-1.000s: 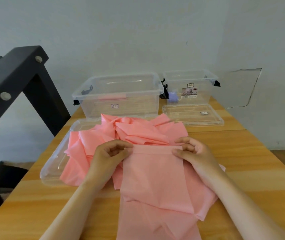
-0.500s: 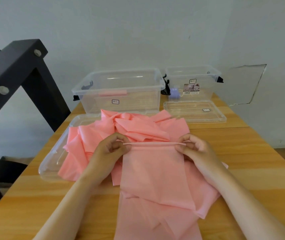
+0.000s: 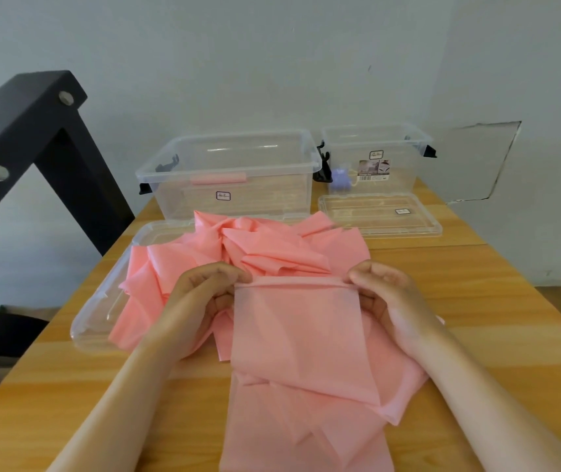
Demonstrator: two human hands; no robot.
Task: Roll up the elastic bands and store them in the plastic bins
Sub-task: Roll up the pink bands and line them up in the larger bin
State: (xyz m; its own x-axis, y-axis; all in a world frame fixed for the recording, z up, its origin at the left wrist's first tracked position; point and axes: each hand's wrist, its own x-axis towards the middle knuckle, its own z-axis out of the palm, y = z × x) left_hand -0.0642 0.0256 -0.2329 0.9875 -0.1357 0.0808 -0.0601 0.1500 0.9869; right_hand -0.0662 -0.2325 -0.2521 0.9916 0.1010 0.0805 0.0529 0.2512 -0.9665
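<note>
Left of the large clear bin [image 3: 234, 155], a black metal frame [image 3: 33, 137] stands beyond the edge of the table [image 3: 476, 301]. In front of the bin and a little to its left lies a flat clear lid [image 3: 95, 321], half covered by a heap of loose pink elastic bands [image 3: 262, 253]. Nearer the person than the bin, the left hand [image 3: 200, 301] has its grip pinched on the left end of a thin rolled edge [image 3: 292, 283], thumb and curled fingers closing on it. That roll is the far end of one flat pink band [image 3: 299, 342], which runs from it toward the person, over the near part of the heap and out of view at the bottom. The right hand [image 3: 388, 301] pinches the roll's right end in the same way.

Inside the bin, against its front wall, a small pink roll [image 3: 219, 178] appears to be stored already. Right of the bin stands a smaller clear bin [image 3: 374, 148] holding a purple item [image 3: 340, 180] too blurred to name, with its own lid [image 3: 377, 216] flat on the table in front.

The band looks thin, light and limp, likely stretchy and a little clingy. It should roll best held at both outer ends of the roll, with even tension so the turns stay square and do not drift sideways.
</note>
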